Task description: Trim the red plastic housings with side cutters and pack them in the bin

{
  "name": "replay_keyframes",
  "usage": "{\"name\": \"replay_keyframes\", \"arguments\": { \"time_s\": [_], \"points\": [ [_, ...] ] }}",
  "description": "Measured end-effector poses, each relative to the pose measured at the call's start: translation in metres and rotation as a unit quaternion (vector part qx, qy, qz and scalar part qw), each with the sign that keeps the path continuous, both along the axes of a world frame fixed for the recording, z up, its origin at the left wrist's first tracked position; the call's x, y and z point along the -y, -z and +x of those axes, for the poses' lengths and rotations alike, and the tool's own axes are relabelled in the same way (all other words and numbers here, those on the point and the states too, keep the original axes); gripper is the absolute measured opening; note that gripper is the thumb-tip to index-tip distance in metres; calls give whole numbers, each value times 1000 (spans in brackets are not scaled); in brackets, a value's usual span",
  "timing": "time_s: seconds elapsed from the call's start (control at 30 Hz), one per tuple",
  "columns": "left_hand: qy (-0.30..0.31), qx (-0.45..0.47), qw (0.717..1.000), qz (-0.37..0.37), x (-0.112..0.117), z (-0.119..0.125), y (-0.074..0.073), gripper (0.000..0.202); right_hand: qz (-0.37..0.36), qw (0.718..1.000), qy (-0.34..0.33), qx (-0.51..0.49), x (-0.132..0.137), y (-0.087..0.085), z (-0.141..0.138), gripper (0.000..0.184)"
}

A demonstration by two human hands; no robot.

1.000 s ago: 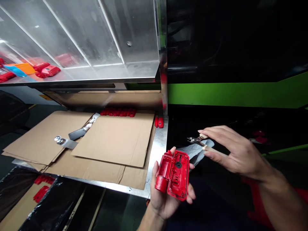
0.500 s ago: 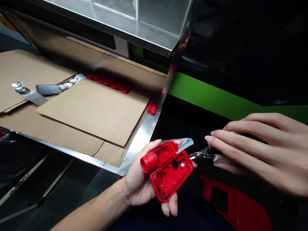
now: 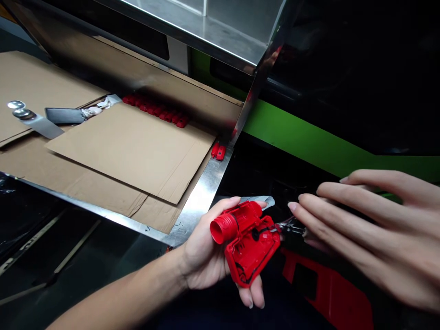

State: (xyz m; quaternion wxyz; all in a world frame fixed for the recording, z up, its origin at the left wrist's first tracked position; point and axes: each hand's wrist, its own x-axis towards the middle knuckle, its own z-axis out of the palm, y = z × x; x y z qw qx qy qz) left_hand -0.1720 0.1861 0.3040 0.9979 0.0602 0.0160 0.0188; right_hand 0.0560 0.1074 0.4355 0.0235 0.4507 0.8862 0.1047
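Note:
My left hand (image 3: 206, 256) is wrapped round a red moulded plastic housing (image 3: 249, 243) with a round tube end pointing left. It holds the part just off the near right corner of the steel table. My right hand (image 3: 364, 229) comes in from the right, fingers long and close together, pinched on small metal pliers (image 3: 292, 226) with a pale handle. The pliers' jaws touch the right edge of the red housing.
Cardboard sheets (image 3: 134, 146) cover the steel table (image 3: 202, 192). On them lie a row of small red parts (image 3: 156, 110), a red clip (image 3: 218, 151), a grey blade tool (image 3: 65, 114) and a metal piece (image 3: 29, 120). A steel shelf hangs above. A red crate (image 3: 326, 293) stands below.
The view has dropped and swung left. My left hand turned the red housing so its tube points left, and my right hand brought the pliers against its edge.

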Motion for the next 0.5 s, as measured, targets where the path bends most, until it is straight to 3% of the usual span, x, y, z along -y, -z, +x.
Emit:
{"name": "replay_keyframes", "arguments": {
  "time_s": [0.1, 0.3, 0.5],
  "points": [
    [13, -12, 1000, 11, -1, 1, 0, 97, -23, 984, -91, 150, 1, -8, 5, 59],
    [-31, -32, 999, 17, -7, 5, -5, 75, -8, 982, -89, 167, 2, -4, 0, 62],
    [-52, -47, 997, 37, -11, 4, -7, 66, 15, 981, -92, 170, 2, -4, -8, 55]
  ]
}}
